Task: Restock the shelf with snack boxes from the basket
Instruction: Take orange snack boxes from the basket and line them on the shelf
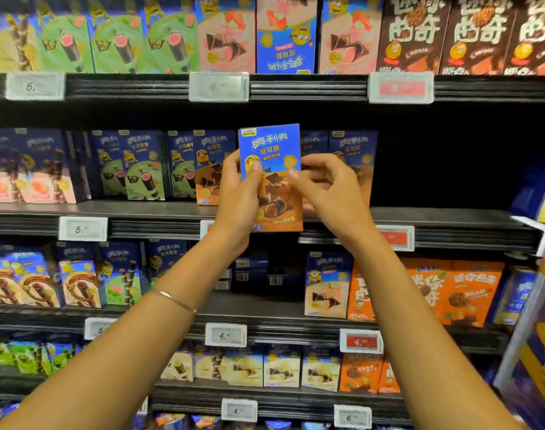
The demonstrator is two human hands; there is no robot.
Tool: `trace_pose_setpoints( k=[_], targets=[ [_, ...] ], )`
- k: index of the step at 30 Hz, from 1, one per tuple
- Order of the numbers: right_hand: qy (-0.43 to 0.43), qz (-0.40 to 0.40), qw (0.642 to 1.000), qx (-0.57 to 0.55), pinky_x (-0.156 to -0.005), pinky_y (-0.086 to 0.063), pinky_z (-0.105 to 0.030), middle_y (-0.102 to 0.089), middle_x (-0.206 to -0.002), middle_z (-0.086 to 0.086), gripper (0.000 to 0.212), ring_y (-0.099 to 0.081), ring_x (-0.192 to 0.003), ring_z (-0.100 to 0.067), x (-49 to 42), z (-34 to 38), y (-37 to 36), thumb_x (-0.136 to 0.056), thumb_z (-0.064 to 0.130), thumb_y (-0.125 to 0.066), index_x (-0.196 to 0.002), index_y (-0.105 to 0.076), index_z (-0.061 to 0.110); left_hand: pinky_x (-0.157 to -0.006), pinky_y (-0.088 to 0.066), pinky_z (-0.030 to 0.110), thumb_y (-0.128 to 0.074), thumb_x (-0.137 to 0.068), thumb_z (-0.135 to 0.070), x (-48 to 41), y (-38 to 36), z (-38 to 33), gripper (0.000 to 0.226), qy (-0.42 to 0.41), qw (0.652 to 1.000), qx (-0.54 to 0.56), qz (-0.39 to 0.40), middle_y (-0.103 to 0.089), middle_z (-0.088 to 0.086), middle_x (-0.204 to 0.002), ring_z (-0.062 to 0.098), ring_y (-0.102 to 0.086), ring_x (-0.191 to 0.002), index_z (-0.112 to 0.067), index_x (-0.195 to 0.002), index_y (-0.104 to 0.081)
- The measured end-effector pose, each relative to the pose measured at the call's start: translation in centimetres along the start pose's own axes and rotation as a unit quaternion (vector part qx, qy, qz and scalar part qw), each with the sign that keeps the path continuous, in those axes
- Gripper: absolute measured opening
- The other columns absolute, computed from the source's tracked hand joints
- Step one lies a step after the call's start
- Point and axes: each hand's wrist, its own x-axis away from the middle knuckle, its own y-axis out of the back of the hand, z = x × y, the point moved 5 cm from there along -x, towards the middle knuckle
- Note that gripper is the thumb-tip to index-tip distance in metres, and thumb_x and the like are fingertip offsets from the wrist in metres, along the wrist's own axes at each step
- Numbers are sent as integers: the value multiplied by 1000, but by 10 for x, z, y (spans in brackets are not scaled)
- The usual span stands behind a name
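Note:
I hold a blue and brown snack box (272, 144) upright in front of the middle shelf (159, 212). My left hand (237, 197) grips its left edge, thumb on the front. My right hand (327, 193) pinches its right edge, fingers curled behind it. Matching blue and brown boxes (210, 169) stand on the shelf just left of it, and another (353, 156) just right. The basket is out of view.
A dark gap in the middle shelf (451, 169) lies right of the held box. Shelves above and below carry rows of snack boxes (327, 283) with price tags (82, 228) on the rails. A slanted display panel (541, 336) juts in at the right edge.

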Motion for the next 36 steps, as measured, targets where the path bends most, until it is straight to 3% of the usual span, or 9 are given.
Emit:
trace_pose_setpoints(
  k=[2,6,9,11,15,20,23,28,36],
  targets=[
    [12,-6,999,42,-69,-62,-26,-67,-103,13,42,-70,-88,-2,-9,1,-3,-90,32,-75,-125,-58,19,-89,-61,47,-48,-114,-25,-10,0,-2,18,-10,999,-31,-4,-68,4,-129,27,-73,-111,-22,-132,-45],
    [-24,-7,1000,16,-66,-62,-25,-70,-104,11,41,-72,-87,-3,-27,-6,-10,-90,24,-76,-126,-58,20,-72,-61,24,-50,-113,-32,-29,4,-5,26,-39,992,-123,12,-66,-1,-125,5,-71,-92,-20,-135,-43],
    [-44,-28,999,-7,-70,-63,-30,-70,-108,7,41,-73,-90,-8,-36,-12,-11,-91,21,-74,-128,-56,17,-102,-56,45,-58,-106,-46,-42,23,-6,44,-62,974,-217,8,-62,2,-132,20,-65,-119,-19,-139,-47],
    [-57,-52,997,-6,-79,-63,-41,-70,-110,2,41,-72,-96,-13,-40,-18,-8,-91,19,-74,-127,-55,16,-116,-43,46,-61,-100,-54,-50,44,-5,64,-80,955,-284,-37,-51,12,-144,30,-51,-135,-14,-148,-46],
    [-67,-59,996,32,-83,-61,-48,-70,-114,-1,40,-70,-101,-17,-42,-26,-11,-91,20,-72,-127,-55,16,-117,-31,49,-70,-96,-55,-58,80,7,89,-28,928,-360,-94,-24,21,-160,39,-25,-149,-12,-160,-26],
    [-68,-91,993,27,-83,-62,-43,-69,-108,3,36,-70,-99,-15,-41,-35,-7,-93,15,-70,-126,-57,14,-121,-34,58,-80,-89,-53,-71,87,22,115,43,934,-351,-49,-13,21,-167,44,-22,-154,-9,-165,-6],
    [-79,-112,989,53,-91,-58,-46,-67,-122,-5,32,-67,-108,-19,-43,-41,2,-94,13,-67,-125,-59,12,-126,-26,60,-82,-87,-54,-77,82,27,129,77,929,-362,-25,4,20,-174,43,-10,-161,-10,-167,10],
    [-77,-97,989,87,-95,-57,-46,-62,-132,-7,34,-65,-114,-20,-43,-45,6,-97,16,-64,-130,-56,13,-124,-31,58,-84,-87,-50,-83,77,30,126,85,916,-392,-29,-5,23,-171,44,-17,-158,-6,-166,5],
    [-72,-98,988,99,-89,-59,-48,-68,-122,-3,35,-70,-101,-17,-44,-50,4,-97,21,-65,-129,-55,14,-117,-38,58,-85,-88,-45,-86,75,32,109,77,895,-438,-48,-19,26,-164,47,-27,-152,-5,-161,-14]
  ],
)
